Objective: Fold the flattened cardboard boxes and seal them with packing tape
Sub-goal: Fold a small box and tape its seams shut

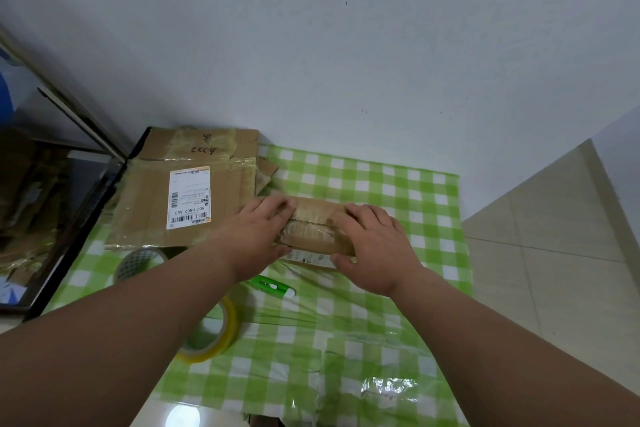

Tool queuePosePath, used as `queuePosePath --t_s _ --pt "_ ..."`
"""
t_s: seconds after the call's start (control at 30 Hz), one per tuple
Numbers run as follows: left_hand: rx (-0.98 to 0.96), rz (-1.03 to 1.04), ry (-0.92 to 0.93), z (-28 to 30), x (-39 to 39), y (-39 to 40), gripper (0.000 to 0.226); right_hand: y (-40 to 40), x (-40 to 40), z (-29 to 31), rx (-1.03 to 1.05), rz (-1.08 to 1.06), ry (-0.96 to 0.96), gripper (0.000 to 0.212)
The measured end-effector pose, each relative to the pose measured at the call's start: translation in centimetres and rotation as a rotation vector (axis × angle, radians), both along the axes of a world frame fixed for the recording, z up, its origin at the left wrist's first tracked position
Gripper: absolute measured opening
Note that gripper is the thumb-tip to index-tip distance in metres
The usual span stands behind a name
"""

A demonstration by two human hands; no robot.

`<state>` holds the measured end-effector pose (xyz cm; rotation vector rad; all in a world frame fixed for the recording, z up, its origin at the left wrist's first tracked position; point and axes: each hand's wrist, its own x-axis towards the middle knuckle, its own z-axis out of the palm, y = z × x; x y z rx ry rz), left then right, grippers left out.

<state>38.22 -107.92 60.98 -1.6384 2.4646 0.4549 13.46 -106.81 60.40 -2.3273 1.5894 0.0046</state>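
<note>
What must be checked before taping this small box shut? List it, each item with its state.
1. Top flaps of the small box closed and meeting: ok.
2. Left hand and right hand holding the flaps down: ok.
3. Yellow tape roll within reach: ok.
4. Green cutter within reach: ok.
5. A hand free to take the tape: not ok.
6. Loose tape end ready to pull: cannot tell.

Green-and-white checked tablecloth and its surroundings

The checked tablecloth (398,198) is lying wrinkled under a white wall (346,45); a green-and-white pen-like tool (272,285) is resting on it, and beige floor tiles (554,236) are showing at right.
</note>
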Motion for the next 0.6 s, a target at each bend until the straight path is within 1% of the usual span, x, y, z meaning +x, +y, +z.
queuePosePath --t_s 0.13,0.2,0.27,0.33,0.4,0.47,0.6 --pt "0.003 0.043 0.085 -0.6 -0.4 0.9 0.068 0.0 0.0 -0.1 0.011 0.001 0.063 0.064" --pt "0.026 0.03 0.082 -0.8 -1.0 1.0 0.063 0.4 -0.6 -0.7 0.07 0.006 0.119 0.065" --pt "0.08 0.021 0.081 -0.9 -1.7 1.1 0.063 1.4 -1.1 -1.5 0.107 -0.021 0.128 0.066" --pt "0.119 0.047 0.132 -0.9 -1.8 1.2 0.063 2.1 -1.1 -2.0 0.104 -0.07 0.078 0.071" --pt "0.126 0.062 0.183 -0.7 -1.6 1.2 0.063 1.9 -0.9 -2.0 0.12 -0.114 0.039 0.083" --pt "0.122 0.086 0.216 -0.5 -1.5 1.4 0.062 1.1 -0.8 -1.6 0.131 -0.119 0.046 0.092" --pt "0.112 0.177 0.3 -0.4 -2.2 1.8 0.058 -0.5 -1.5 -0.2 0.074 -0.071 0.073 0.091"
